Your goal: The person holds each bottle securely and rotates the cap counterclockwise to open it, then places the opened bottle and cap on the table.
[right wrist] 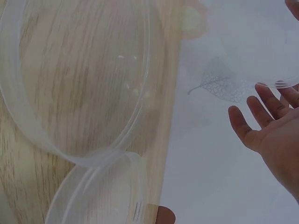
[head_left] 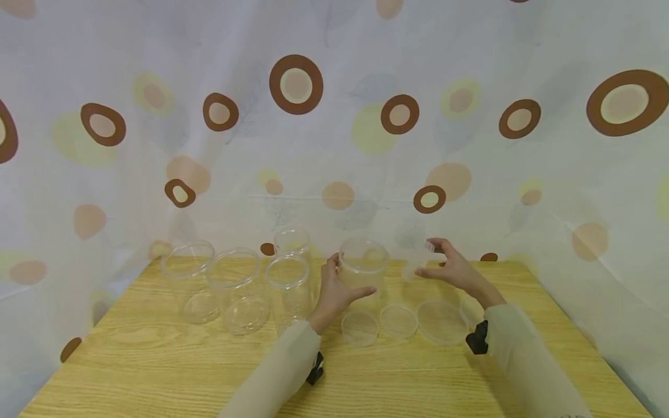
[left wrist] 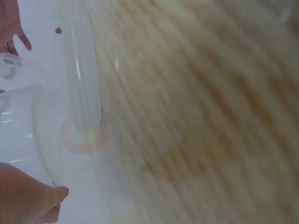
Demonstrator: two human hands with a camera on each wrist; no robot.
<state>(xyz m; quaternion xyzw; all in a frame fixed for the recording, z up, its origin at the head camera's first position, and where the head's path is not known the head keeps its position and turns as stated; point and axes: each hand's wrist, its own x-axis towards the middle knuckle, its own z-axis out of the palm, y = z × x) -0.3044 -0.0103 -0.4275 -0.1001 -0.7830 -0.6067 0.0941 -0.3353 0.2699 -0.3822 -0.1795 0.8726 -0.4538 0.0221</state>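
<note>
My left hand [head_left: 337,293] holds a wide, frosted plastic tub [head_left: 364,258] at its left side, thumb stretched across the front. In the left wrist view, the fingertips [left wrist: 57,193] sit against the tub. To the right of it, my right hand [head_left: 455,273] grips a small clear plastic container [head_left: 413,270] between thumb and fingers. Its exact shape is hard to make out through the transparency. In the right wrist view, the fingers touch its thin rim [right wrist: 280,84]. Round translucent lids lie in front of the hands, among them a small lid [head_left: 359,328] and a larger lid [head_left: 443,322].
Several clear plastic cups stand upright to the left, including a wide cup [head_left: 235,270], a narrow cup [head_left: 287,273] and one behind it [head_left: 291,235]. Everything rests on a wooden table [head_left: 130,366], backed by a patterned white curtain [head_left: 334,145].
</note>
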